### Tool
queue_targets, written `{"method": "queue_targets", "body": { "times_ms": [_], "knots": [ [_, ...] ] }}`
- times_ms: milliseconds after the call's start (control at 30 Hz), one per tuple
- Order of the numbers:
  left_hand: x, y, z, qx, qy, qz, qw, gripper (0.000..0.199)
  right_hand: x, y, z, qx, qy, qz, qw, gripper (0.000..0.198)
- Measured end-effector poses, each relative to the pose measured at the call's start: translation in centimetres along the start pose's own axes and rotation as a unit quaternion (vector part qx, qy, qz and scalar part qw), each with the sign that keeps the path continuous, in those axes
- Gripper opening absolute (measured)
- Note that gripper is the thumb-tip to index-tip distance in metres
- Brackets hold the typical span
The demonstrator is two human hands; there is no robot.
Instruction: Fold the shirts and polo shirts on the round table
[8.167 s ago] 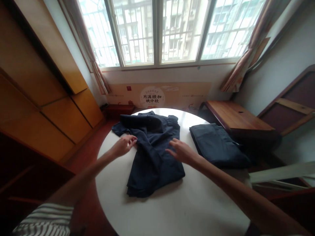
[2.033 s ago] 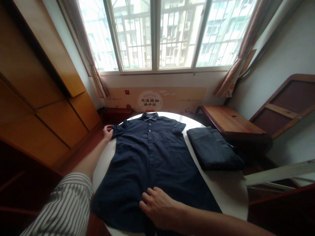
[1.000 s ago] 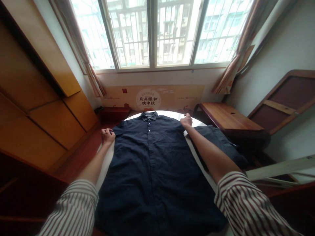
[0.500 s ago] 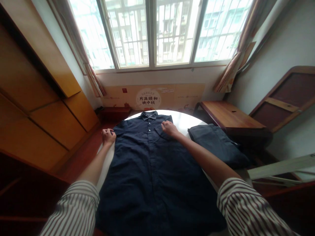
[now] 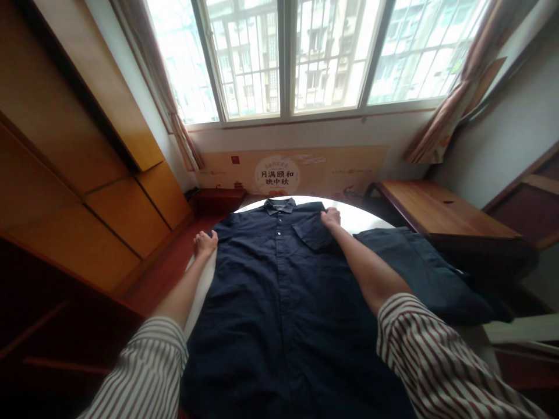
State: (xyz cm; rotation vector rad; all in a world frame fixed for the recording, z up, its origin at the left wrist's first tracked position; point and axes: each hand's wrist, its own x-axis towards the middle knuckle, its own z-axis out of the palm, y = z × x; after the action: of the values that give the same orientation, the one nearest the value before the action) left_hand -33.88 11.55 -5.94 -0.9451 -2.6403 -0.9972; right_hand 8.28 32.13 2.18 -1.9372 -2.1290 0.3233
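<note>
A dark navy button-up shirt (image 5: 257, 302) lies front side up over a round white table (image 5: 356, 218), its collar (image 5: 280, 206) at the far edge. My left hand (image 5: 204, 244) is at the sleeve on the left, fingers curled on the cloth by the table's edge. On the other side, my right hand (image 5: 332, 217) pinches the shirt near its right shoulder and sleeve. A flap of cloth lies over the chest beside that hand. Folded dark trousers or a similar garment (image 5: 406, 262) rest to the right of my right forearm.
A wooden desk (image 5: 437, 206) stands beyond the folded garment on the right. Wooden cabinets (image 5: 117, 215) line the left side. A printed cardboard panel (image 5: 314, 169) leans below the window (image 5: 283, 58). A pale wooden bar (image 5: 524, 329) is at the lower right.
My right hand has moved outward to the right, from over the chest to the shirt's shoulder edge, drawing cloth with it. The left hand stays by the left sleeve. The view has shifted slightly.
</note>
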Motion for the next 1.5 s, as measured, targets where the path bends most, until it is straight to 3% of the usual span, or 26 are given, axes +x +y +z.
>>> {"method": "queue_targets", "body": {
  "times_ms": [167, 300, 367, 433, 533, 600, 667, 733, 800, 900, 1067, 1200, 1367, 1500],
  "knots": [
    [0.7, -0.2, 0.1, -0.010, -0.030, -0.030, 0.999, 0.051, -3.5, -2.6, -1.3, -0.023, 0.026, -0.043, 0.998, 0.049],
    [0.5, 0.1, -0.4, -0.031, -0.036, 0.002, 0.999, 0.044, -11.9, -5.4, -0.7, -0.030, -0.014, -0.208, 0.978, 0.044],
    [0.3, 0.5, -1.0, -0.046, -0.029, 0.031, 0.998, 0.037, -18.0, -5.6, 0.3, -0.028, -0.048, -0.375, 0.925, 0.049],
    [0.2, 1.1, -1.9, -0.059, -0.013, 0.062, 0.996, 0.032, -24.2, -4.7, 1.2, -0.003, -0.084, -0.474, 0.876, 0.059],
    [-0.3, 3.0, -3.4, -0.074, 0.010, 0.114, 0.991, 0.032, -31.2, -2.4, 1.9, 0.043, -0.173, -0.525, 0.832, 0.067],
    [-1.4, 4.9, -4.1, -0.087, -0.003, 0.192, 0.977, 0.032, -33.8, -1.2, 1.9, 0.067, -0.217, -0.530, 0.817, 0.069],
    [-3.4, 6.8, -4.4, -0.097, -0.065, 0.300, 0.947, 0.032, -34.8, -0.5, 1.8, 0.085, -0.239, -0.527, 0.811, 0.068],
    [-5.9, 8.4, -4.1, -0.100, -0.174, 0.393, 0.897, 0.033, -35.0, -0.4, 1.6, 0.097, -0.246, -0.522, 0.811, 0.068],
    [-7.9, 9.4, -3.5, -0.096, -0.259, 0.409, 0.870, 0.034, -34.8, -0.5, 1.6, 0.103, -0.246, -0.516, 0.814, 0.068],
    [-8.1, 10.1, -2.5, -0.085, -0.249, 0.339, 0.903, 0.025, -34.7, -0.6, 1.4, 0.102, -0.247, -0.517, 0.813, 0.070],
    [-3.0, 10.2, -1.1, -0.046, -0.170, 0.225, 0.958, 0.029, -34.7, -0.2, 0.7, 0.109, -0.259, -0.556, 0.782, 0.079],
    [-0.4, 10.6, 0.3, -0.025, -0.183, 0.174, 0.967, 0.040, -34.8, 0.1, 0.1, 0.124, -0.273, -0.578, 0.759, 0.079],
    [0.9, 11.7, 1.7, -0.005, -0.176, 0.111, 0.978, 0.028, -34.6, 0.2, -0.7, 0.140, -0.296, -0.579, 0.746, 0.078],
    [1.9, 12.2, 1.4, 0.016, -0.146, 0.063, 0.987, 0.028, -34.5, 0.3, -1.1, 0.145, -0.303, -0.585, 0.738, 0.077]
  ]
}}
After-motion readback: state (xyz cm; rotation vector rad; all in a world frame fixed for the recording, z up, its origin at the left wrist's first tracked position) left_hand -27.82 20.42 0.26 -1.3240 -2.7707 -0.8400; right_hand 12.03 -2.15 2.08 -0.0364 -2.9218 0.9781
